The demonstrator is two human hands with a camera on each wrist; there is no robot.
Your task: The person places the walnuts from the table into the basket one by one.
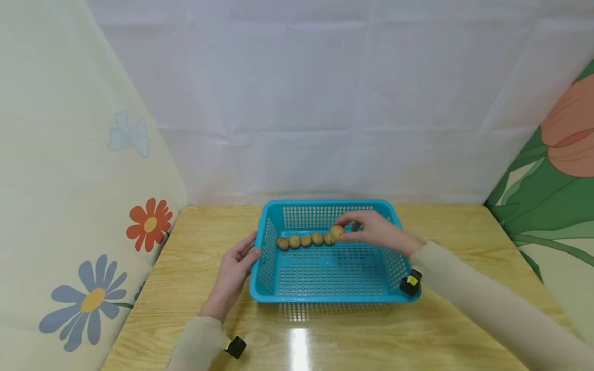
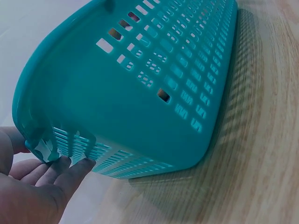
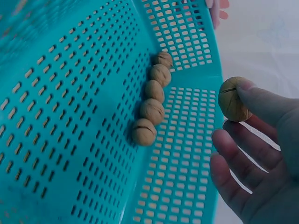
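Note:
A blue plastic basket with slotted sides stands on the table. My left hand grips its left rim; in the left wrist view the thumb lies over the rim and the fingers are bent beneath it against the outer wall. Between thumb and fingertips of my right hand is a walnut, held up over the basket. Below it, several walnuts lie in a row on the basket floor, along the far wall and starting near the left side. The held walnut partly overlaps the row's right end in the head view.
The wood-grain table extends on both sides of the basket and in front of it. Behind rises a creased white cloth. Flower-printed cloths border the table at left and right. Each wrist carries a small black camera.

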